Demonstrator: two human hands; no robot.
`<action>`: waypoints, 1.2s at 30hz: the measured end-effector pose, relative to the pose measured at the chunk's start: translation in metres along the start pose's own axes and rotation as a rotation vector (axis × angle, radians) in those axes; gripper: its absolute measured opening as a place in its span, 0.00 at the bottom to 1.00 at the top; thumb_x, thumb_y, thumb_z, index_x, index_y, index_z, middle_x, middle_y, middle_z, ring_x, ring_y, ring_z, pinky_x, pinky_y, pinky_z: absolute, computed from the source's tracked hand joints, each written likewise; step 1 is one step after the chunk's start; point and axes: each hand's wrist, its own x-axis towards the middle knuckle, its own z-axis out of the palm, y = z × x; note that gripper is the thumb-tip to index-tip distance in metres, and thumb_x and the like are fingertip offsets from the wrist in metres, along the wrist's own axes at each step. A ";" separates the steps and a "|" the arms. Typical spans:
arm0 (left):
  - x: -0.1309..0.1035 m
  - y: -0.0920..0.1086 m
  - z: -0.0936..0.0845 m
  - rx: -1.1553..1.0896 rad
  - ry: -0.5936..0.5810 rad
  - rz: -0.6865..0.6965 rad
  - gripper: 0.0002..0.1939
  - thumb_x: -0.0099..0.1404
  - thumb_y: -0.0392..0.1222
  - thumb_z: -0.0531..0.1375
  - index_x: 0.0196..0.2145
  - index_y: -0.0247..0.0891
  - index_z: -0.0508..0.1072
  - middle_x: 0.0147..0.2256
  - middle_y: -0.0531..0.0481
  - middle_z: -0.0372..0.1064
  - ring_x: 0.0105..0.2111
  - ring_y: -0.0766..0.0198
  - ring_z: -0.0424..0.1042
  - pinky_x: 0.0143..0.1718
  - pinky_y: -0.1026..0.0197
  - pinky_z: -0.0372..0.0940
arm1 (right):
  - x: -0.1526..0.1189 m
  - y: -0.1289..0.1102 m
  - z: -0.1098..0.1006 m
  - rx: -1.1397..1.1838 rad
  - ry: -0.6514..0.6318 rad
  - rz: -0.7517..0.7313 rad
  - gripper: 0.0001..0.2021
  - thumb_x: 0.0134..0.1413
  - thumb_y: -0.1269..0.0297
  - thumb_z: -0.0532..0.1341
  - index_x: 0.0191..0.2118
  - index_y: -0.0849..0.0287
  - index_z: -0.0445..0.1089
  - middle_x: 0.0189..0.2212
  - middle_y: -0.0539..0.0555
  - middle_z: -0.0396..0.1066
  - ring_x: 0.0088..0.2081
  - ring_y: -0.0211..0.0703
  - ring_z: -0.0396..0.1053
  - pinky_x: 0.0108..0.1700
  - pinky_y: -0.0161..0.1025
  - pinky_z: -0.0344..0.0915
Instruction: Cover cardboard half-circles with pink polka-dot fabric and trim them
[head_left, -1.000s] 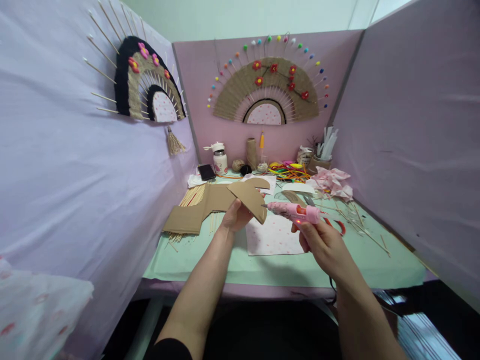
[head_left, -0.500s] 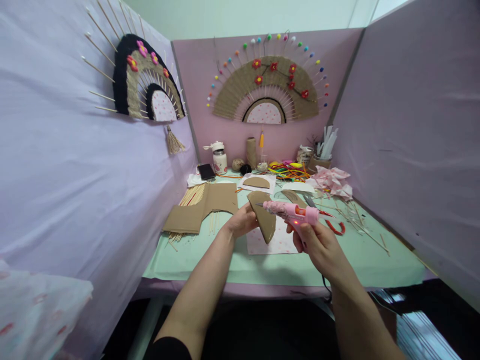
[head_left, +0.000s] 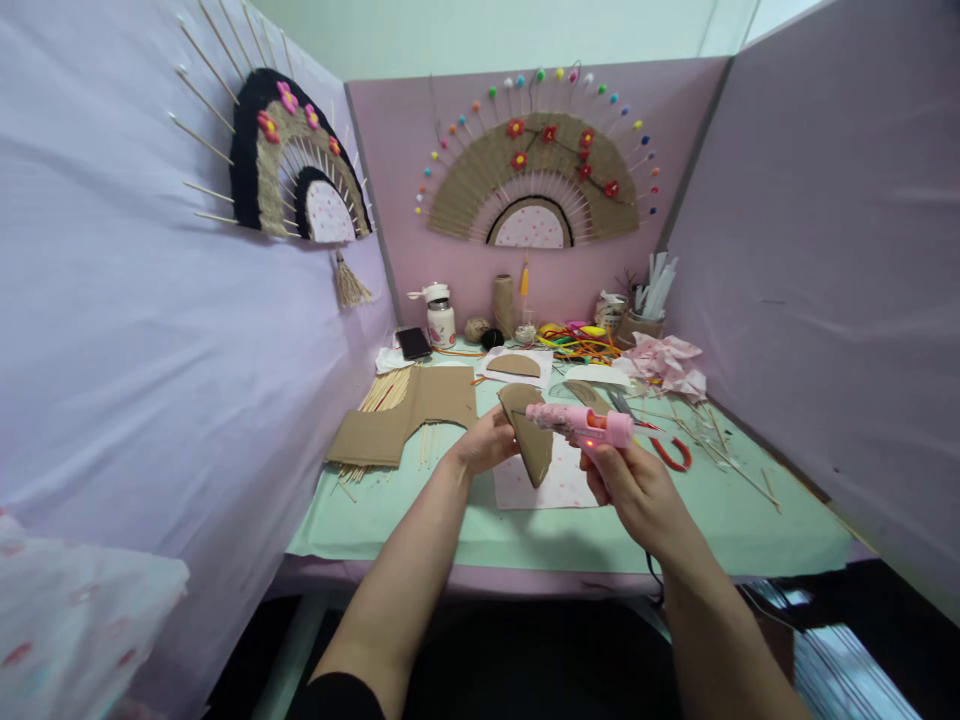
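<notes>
My left hand (head_left: pixel 489 442) is closed on the edge of a half-round cardboard piece (head_left: pixel 534 450), which is tilted up above the table. In my right hand (head_left: pixel 634 490) is a pink hot glue gun (head_left: pixel 581 422) with a small light glowing on it. Its nozzle lies over the upper part of the cardboard; whether the tip touches cannot be told. Under the cardboard lies a white sheet with pink spots (head_left: pixel 517 492). Farther back, another half-round cardboard piece (head_left: pixel 514 365) rests on a white sheet.
Cut cardboard (head_left: pixel 442 392) over thin sticks lies at left. Red-handled pliers (head_left: pixel 675 455) and loose sticks (head_left: pixel 739 475) are at right. A bottle (head_left: pixel 441 322), a phone (head_left: pixel 413 344), colored strands (head_left: pixel 577 345) and crumpled pink paper (head_left: pixel 664 362) line the back. Fans (head_left: pixel 457 195) hang on the walls.
The glue gun has shifted very slightly left relative to the cardboard, its nozzle still over the upper part. Both hands keep their holds, and the view has moved a little.
</notes>
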 end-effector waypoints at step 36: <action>-0.004 0.017 0.005 -0.090 0.002 0.185 0.39 0.47 0.57 0.72 0.54 0.39 0.70 0.56 0.39 0.68 0.57 0.41 0.65 0.53 0.47 0.63 | -0.003 -0.011 -0.012 -0.229 -0.093 0.003 0.20 0.61 0.46 0.51 0.25 0.55 0.61 0.15 0.49 0.62 0.20 0.41 0.60 0.23 0.37 0.56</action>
